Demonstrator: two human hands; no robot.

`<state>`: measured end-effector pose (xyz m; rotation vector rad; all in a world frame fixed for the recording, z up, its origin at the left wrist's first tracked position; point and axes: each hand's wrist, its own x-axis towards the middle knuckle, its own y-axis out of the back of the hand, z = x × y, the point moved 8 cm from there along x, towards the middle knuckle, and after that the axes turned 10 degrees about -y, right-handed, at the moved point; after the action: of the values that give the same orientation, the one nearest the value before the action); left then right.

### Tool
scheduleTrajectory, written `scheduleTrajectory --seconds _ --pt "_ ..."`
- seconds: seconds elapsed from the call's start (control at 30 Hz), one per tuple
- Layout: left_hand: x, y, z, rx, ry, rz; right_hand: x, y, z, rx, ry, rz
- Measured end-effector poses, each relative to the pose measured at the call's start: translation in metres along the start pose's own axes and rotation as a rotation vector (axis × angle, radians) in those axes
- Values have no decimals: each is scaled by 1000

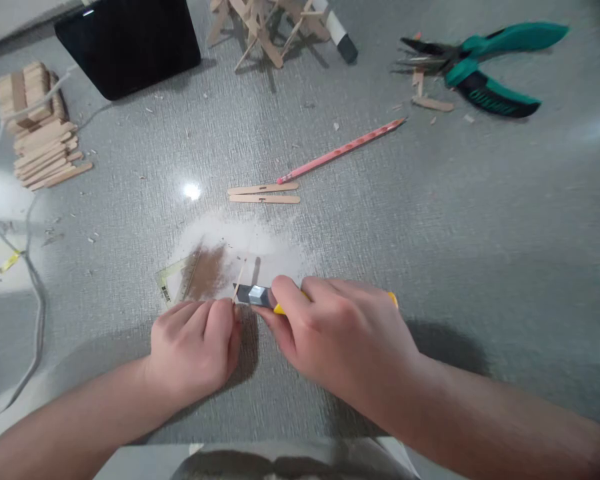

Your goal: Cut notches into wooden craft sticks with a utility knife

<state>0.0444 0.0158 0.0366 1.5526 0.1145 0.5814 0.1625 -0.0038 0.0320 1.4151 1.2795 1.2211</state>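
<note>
My left hand (195,347) is closed around the lower end of a thin wooden craft stick (240,277), which points up edge-on. In my right hand (345,333) is a yellow utility knife (261,296) with its blade out to the left. The blade meets the stick just above my left fingers; how deep it sits cannot be made out. Two more craft sticks (264,199), each with a small dark mark at its middle, lie side by side beyond my hands. A pink pencil (343,151) rests at an angle with its eraser end by them.
White powder (230,230) and a brown patch (206,270) lie before my hands. Green-handled pliers (480,63) are at the far right. Stacked craft sticks (43,127), a cable (41,313) and a black device (130,43) occupy the left. A stick structure (263,30) stands at the back.
</note>
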Motion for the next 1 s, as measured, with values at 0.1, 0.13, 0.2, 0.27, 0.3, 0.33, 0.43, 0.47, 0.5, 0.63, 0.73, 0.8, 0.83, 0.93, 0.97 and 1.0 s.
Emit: scheduleTrajectory --seconds 0.1,0.13,0.2,0.27,0.3,0.33,0.43,0.47,0.5,0.63,0.73,0.8,0.83,0.93,0.97,1.0 --pt "1 1 2 0 -18 5 -2 -2 -2 -2 -12 -53" --pt "1 1 2 -5 -19 3 -2 -2 -2 3 -14 -55" --pt "1 2 3 -19 -18 3 -2 -1 -1 21 -9 -44" --pt "1 4 4 -29 -27 12 -3 3 -1 40 10 -8" --pt "1 6 6 -33 -36 23 -3 5 -1 47 26 23" --pt "2 8 7 -42 -51 35 -4 8 0 55 48 60" --pt "2 13 10 -99 -96 78 -7 17 1 89 117 164" --pt "2 14 10 -126 -105 94 -8 19 2 102 137 189" --pt "2 15 9 -160 -112 108 -9 20 2 111 153 206" --pt "0 10 -2 -460 -30 144 -11 21 2 121 183 240" --pt "0 2 -10 -798 53 164 -12 20 2 128 193 246" --pt "0 -4 -12 -948 83 151 -12 22 2 128 202 256" --pt "0 -7 -12 -1001 95 137 -13 23 2 128 209 260" --pt "0 -14 -12 -1208 147 115 -13 26 2 129 222 267" --pt "0 -16 -11 -1279 167 116 -13 26 2 131 223 270" --pt "-1 -18 -11 -1347 192 119 -13 27 2 134 223 273"
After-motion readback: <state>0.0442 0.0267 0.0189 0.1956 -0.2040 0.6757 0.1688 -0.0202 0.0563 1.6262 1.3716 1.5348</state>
